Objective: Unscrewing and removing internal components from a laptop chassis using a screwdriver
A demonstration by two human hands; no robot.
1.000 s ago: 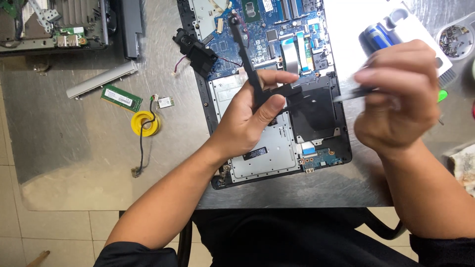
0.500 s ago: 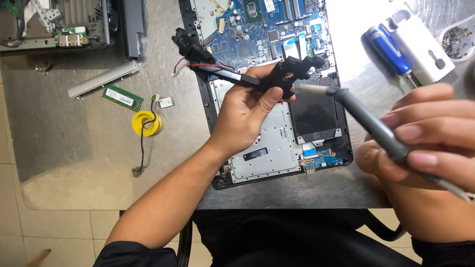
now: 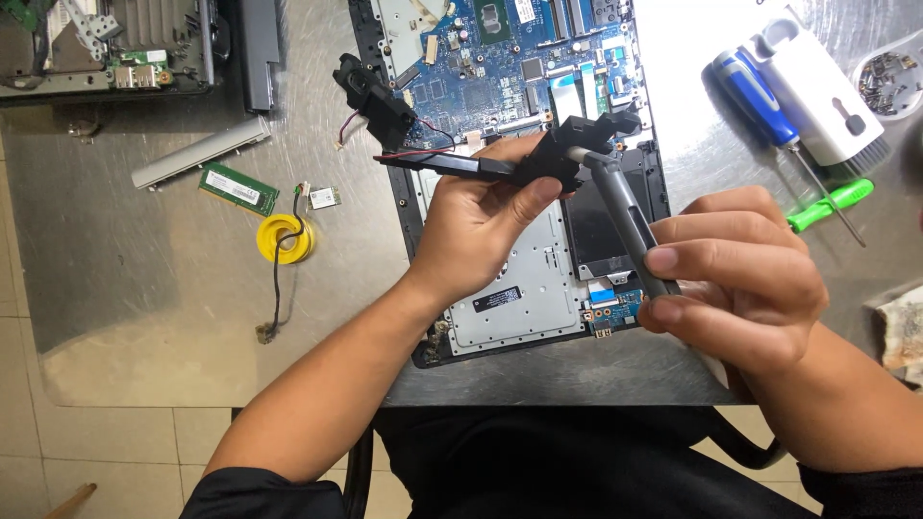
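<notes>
My left hand (image 3: 476,223) grips a long black plastic speaker assembly (image 3: 538,159), lifted above an opened laptop base (image 3: 500,308) with its blue circuit board (image 3: 500,58) showing. A red and black wire runs from the assembly to a second black speaker (image 3: 370,96) at the laptop's left edge. My right hand (image 3: 740,279) holds a grey screwdriver (image 3: 620,216) whose tip meets the lifted black part near its right end.
On the metal table lie a green memory stick (image 3: 238,187), a small card (image 3: 324,198), a yellow coin cell with a wire (image 3: 286,238), and a grey strip (image 3: 200,151). A blue screwdriver (image 3: 755,96), a white case (image 3: 817,86), a green tool (image 3: 832,204), and a dish of screws (image 3: 889,82) sit at the right.
My left hand has turned the black assembly from upright to lying across and raised it. My right hand has swung the grey screwdriver's tip up against it.
</notes>
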